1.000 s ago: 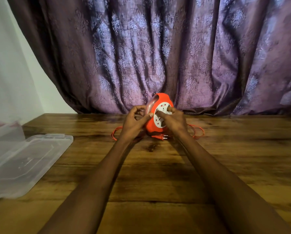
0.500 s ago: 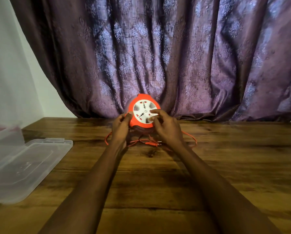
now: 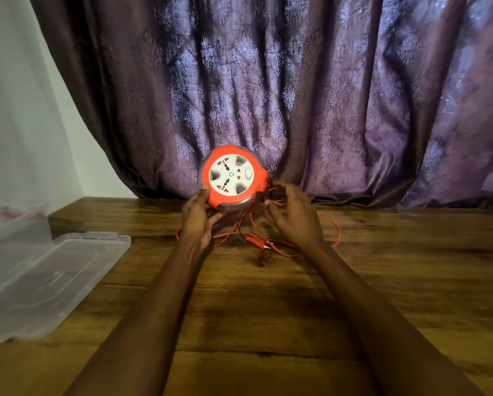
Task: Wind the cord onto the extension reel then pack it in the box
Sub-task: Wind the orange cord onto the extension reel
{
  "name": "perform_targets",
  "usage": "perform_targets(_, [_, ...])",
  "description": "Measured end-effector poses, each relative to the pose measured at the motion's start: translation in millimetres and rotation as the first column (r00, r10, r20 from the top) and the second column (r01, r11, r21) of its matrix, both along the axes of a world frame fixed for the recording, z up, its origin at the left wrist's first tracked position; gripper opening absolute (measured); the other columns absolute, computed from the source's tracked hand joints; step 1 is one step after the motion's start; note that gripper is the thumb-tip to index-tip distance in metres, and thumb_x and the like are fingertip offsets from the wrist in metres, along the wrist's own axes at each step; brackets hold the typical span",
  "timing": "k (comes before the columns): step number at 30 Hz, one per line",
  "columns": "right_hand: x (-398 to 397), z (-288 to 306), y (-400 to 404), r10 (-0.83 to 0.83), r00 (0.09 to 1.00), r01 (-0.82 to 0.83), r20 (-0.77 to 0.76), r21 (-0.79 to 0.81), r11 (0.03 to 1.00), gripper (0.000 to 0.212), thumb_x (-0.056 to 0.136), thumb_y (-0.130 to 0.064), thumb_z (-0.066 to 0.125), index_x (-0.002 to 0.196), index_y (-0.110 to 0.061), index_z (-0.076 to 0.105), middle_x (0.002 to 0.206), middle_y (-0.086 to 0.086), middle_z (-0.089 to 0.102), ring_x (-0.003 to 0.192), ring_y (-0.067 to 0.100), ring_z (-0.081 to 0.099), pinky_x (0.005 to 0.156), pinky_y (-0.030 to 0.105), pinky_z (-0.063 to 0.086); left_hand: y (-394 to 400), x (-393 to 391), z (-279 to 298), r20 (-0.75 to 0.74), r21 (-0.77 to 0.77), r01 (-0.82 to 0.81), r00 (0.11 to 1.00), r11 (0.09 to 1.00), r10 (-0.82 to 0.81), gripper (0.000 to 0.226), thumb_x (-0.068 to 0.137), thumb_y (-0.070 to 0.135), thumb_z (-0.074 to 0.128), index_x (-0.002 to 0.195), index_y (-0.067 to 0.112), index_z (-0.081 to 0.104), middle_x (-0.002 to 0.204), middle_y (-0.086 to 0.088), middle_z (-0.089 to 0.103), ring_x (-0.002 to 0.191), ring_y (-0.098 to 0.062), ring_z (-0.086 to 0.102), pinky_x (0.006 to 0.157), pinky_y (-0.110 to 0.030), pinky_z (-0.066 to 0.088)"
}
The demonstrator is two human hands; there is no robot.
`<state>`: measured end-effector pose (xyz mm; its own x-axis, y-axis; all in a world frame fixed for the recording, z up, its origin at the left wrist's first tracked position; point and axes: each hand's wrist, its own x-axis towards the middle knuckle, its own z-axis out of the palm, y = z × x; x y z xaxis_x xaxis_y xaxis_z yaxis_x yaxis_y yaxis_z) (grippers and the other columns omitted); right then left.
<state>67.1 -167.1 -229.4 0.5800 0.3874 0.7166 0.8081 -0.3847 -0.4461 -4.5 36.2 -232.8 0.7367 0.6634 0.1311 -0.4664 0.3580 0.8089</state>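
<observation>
Curtain-backed table [image 3: 268, 310], far edge: reel [image 3: 232, 177], rigid, light, gripped at rim by left hand [image 3: 196, 218]; limp cord [image 3: 282, 247] loose below; right hand [image 3: 292, 215] fingers half-curled among strands, hold uncertain.

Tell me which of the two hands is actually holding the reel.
The left hand: it grips the orange reel from below, while the right hand only touches the loose cord beside it.
</observation>
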Motion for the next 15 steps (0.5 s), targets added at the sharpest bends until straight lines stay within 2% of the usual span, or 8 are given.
perform_targets(3, [-2,-1,4,-0.135,0.990,0.130,-0.043,-0.102,0.986,0.071,0.084,-0.062,0.064,0.141,-0.023,0.046,0.136,0.005,0.058,0.123,0.030,0.052,0.102,0.045,0.043,0,-2,1,0.024,-0.031,0.034,0.999,0.999,-0.033,0.019,0.097,0.026,0.058,0.107,0.012,0.066,0.080,-0.001,0.078,0.076,-0.012,0.074,0.060,-0.035,0.061])
perform_targets(6, [-11,1,13,-0.200,0.965,0.188,-0.168,-0.086,0.978,0.101,0.063,-0.090,0.052,0.144,-0.031,0.038,0.141,0.001,0.056,0.126,0.029,0.051,0.104,0.046,0.042,-4,-1,-1,0.039,-0.073,0.088,0.996,0.993,-0.085,0.020,0.098,0.026,0.056,0.110,0.011,0.064,0.093,-0.005,0.077,0.086,-0.015,0.073,0.059,-0.035,0.061])
perform_targets(8, [-14,1,20,-0.212,0.955,0.202,-0.208,-0.068,0.977,0.108,0.058,-0.094,0.050,0.144,-0.030,0.038,0.142,0.002,0.056,0.127,0.030,0.050,0.104,0.047,0.042,-8,0,1,0.047,-0.088,0.125,0.991,0.988,-0.121,0.024,0.099,0.025,0.054,0.115,0.010,0.062,0.103,-0.009,0.072,0.092,-0.017,0.070,0.059,-0.036,0.061])
perform_targets(11, [-16,2,25,-0.178,0.963,0.178,-0.203,-0.020,0.984,0.104,0.063,-0.088,0.056,0.144,-0.025,0.041,0.141,0.004,0.057,0.125,0.029,0.051,0.102,0.042,0.045,-12,-1,4,0.065,-0.119,0.178,0.983,0.977,-0.171,0.035,0.100,0.025,0.051,0.129,0.006,0.055,0.112,-0.013,0.068,0.100,-0.023,0.066,0.070,-0.043,0.063])
perform_targets(13, [-16,2,24,-0.114,0.974,0.125,-0.194,0.046,0.991,0.100,0.064,-0.084,0.057,0.145,-0.027,0.042,0.138,0.003,0.060,0.124,0.027,0.055,0.100,0.038,0.048,-15,-2,3,0.066,-0.149,0.198,0.980,0.969,-0.190,0.041,0.100,0.024,0.051,0.135,0.003,0.051,0.117,-0.017,0.066,0.107,-0.028,0.064,0.078,-0.045,0.059])
perform_targets(15, [-18,2,21,-0.092,0.979,0.110,-0.184,0.090,0.990,0.094,0.067,-0.084,0.053,0.143,-0.031,0.045,0.131,0.003,0.066,0.120,0.025,0.060,0.095,0.039,0.051,-17,-4,3,0.060,-0.180,0.204,0.979,0.962,-0.196,0.044,0.100,0.024,0.050,0.138,0.001,0.048,0.124,-0.020,0.063,0.115,-0.032,0.060,0.079,-0.044,0.059])
